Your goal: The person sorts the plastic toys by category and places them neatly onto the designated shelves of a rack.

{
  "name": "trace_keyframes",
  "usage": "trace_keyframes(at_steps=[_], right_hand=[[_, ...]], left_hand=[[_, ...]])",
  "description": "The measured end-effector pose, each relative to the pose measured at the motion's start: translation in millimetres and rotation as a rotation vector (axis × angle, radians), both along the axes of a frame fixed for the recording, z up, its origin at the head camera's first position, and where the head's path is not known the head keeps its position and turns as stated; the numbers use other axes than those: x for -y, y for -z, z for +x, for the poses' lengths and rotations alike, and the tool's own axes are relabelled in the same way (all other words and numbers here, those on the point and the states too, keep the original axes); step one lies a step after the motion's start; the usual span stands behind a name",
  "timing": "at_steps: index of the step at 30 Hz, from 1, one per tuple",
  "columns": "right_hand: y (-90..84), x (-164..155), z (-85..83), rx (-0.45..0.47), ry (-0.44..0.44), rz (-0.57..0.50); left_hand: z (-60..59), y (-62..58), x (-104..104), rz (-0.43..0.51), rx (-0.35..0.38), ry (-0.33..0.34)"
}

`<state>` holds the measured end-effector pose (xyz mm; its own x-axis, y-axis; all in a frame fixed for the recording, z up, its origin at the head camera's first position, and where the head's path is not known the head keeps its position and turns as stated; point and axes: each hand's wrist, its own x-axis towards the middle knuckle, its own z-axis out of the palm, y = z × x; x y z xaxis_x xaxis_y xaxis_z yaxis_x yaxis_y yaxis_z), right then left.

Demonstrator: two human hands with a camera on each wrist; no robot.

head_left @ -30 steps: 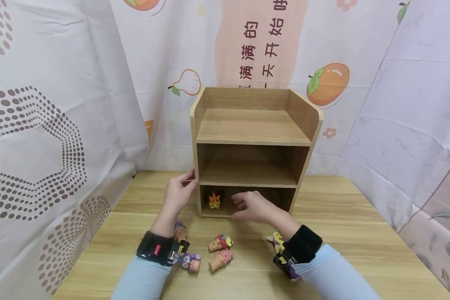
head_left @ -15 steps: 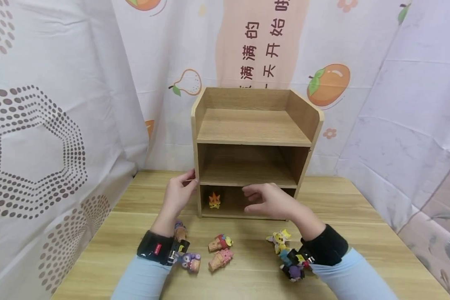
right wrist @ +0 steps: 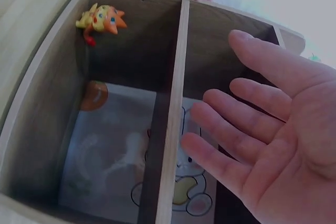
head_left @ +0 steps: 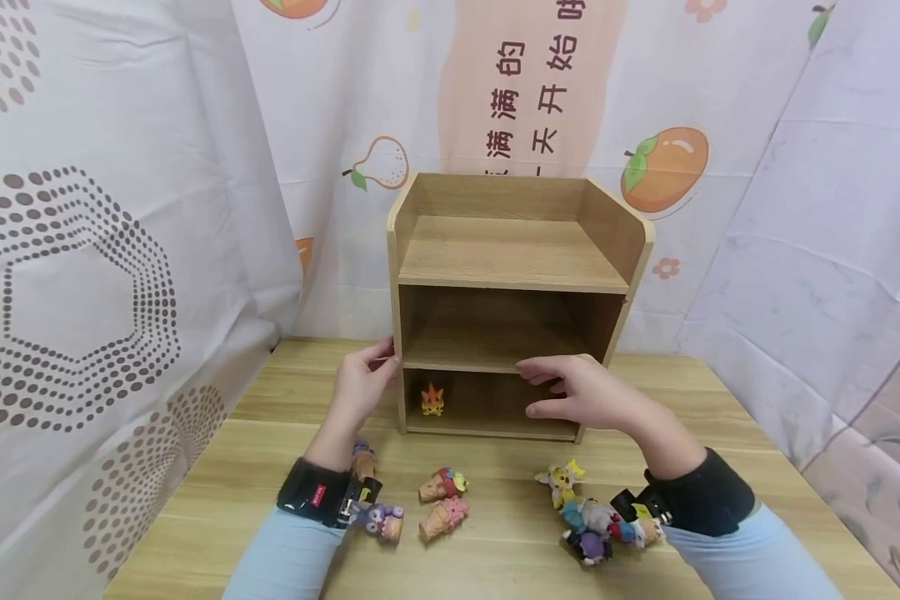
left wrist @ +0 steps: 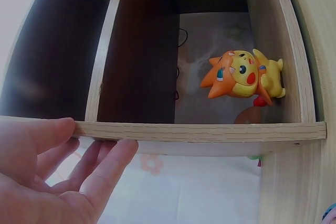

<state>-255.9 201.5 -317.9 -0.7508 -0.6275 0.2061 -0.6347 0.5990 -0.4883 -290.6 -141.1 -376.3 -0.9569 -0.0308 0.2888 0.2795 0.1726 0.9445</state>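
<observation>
On the bottom shelf of a wooden shelf unit (head_left: 510, 250) stands a small yellow figurine (left wrist: 242, 74) with an orange pointed hood, at its left end. My left hand (head_left: 363, 379) rests against the unit's left side panel, thumb at the front edge and fingertips along the outer face. In front of the lower compartments, my right hand (right wrist: 262, 129) hovers with fingers extended and nothing in it. The head view shows it overlapping the edge of the middle shelf, apart from the figurine.
Near the left wrist lie a purple figurine (head_left: 384, 522) and a partly hidden one. A red-topped cone figurine (head_left: 442, 484) and a pink cone figurine (head_left: 444, 518) lie centrally. Several more, including a yellow-and-white figurine (head_left: 561, 479), cluster near the right wrist. Printed curtains hang behind.
My right hand has drawn away from the bottom shelf, moving right and slightly up, and uncovers more figurines by the wrist. My left hand stays at the side panel.
</observation>
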Motion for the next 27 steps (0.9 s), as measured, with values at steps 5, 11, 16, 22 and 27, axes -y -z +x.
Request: trace_keyframes(at_steps=[5, 11, 16, 22, 27], right_hand=[[-5.0, -12.5, 2.6, -0.034, -0.001, 0.055], [-9.4, -20.4, 7.6, -0.083, 0.005, 0.130], [-11.4, -24.3, 10.3, -0.083, -0.019, 0.194], [-10.4, -29.4, 12.9, -0.002, -0.035, 0.270], [-4.1, -30.8, 13.7, 0.018, -0.027, 0.333]], left_hand=[[1.8, -2.7, -1.0, -0.002, 0.005, 0.000], [-7.8, 8.8, 2.1, 0.017, -0.009, 0.002], [-7.8, 8.2, 3.3, 0.023, -0.008, 0.000], [-7.8, 8.9, 3.3, 0.014, 0.004, 0.003], [-6.5, 7.8, 2.2, 0.015, 0.007, -0.004]])
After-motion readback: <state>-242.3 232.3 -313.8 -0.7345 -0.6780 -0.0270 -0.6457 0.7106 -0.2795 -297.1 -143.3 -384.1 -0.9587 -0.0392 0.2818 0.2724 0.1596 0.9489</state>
